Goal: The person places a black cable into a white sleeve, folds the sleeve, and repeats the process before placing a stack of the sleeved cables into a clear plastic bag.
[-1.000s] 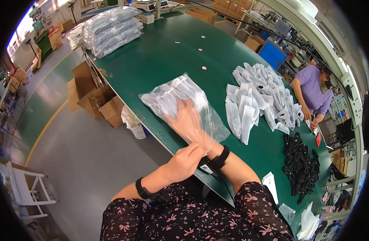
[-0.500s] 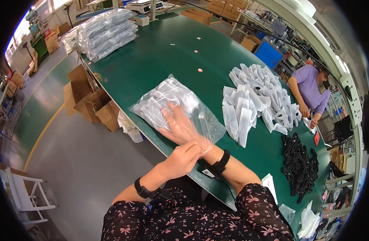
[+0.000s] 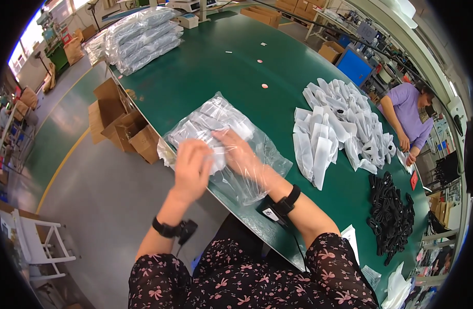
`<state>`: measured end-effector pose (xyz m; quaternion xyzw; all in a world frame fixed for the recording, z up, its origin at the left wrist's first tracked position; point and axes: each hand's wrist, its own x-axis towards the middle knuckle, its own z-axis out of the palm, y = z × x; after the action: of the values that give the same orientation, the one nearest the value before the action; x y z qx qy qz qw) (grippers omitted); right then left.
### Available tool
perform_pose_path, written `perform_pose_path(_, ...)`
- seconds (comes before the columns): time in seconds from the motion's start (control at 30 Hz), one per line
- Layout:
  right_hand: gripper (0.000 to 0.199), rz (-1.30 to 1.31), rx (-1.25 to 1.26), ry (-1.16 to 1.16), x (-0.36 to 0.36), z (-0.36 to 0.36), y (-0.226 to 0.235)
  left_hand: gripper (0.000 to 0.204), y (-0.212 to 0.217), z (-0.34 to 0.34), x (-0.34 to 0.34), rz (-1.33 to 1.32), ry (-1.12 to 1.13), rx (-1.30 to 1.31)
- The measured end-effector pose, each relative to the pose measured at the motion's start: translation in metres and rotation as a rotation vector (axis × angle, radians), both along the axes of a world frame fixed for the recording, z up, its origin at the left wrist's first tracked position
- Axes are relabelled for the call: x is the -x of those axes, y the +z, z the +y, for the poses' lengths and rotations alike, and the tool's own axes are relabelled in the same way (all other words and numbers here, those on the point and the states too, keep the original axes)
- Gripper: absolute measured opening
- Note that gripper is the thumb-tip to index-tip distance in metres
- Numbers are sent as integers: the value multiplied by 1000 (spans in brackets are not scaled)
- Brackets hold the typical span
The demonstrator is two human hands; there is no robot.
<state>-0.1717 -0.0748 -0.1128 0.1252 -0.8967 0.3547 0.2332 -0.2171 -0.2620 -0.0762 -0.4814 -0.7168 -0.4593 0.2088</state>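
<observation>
A clear plastic bag (image 3: 257,149) lies on the green table near its edge, filled with white, sleeve-like wrapped pieces (image 3: 216,116). My right hand (image 3: 239,154) reaches through the bag's mouth, its fingers stretched over the white pieces under the film. At the bag's near left side is my left hand (image 3: 191,167), slightly blurred, its fingers bent and a little apart against the outside of the bag. Loose film from the bag's mouth wraps around my right wrist.
A heap of white wrapped pieces (image 3: 344,121) lies to the right, with a pile of black straps (image 3: 388,216) nearer. Filled bags (image 3: 141,41) are stacked at the far left. Open cardboard boxes (image 3: 125,129) stand beside the table. A co-worker (image 3: 409,113) works across on the right.
My left hand has let go of the film at my right wrist and moved up and left to the bag's side. The right hand stays inside the bag, fingers less spread.
</observation>
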Motion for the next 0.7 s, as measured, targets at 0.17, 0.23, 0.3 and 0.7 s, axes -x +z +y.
perform_pose_path(0.17,51,-58,27,-121,2,-17,14,32,-12,13,87,-57,210,118)
perform_pose_path(0.23,52,-33,29,-98,2,-22,12,36,-17,14,122,-347,174,410)
perform_pose_path(0.3,52,-26,27,-105,-1,-21,8,35,-18,24,138,-398,126,444)
perform_pose_path(0.7,46,21,-272,-152,3,-31,9,33,-6,43,149,-564,16,536)
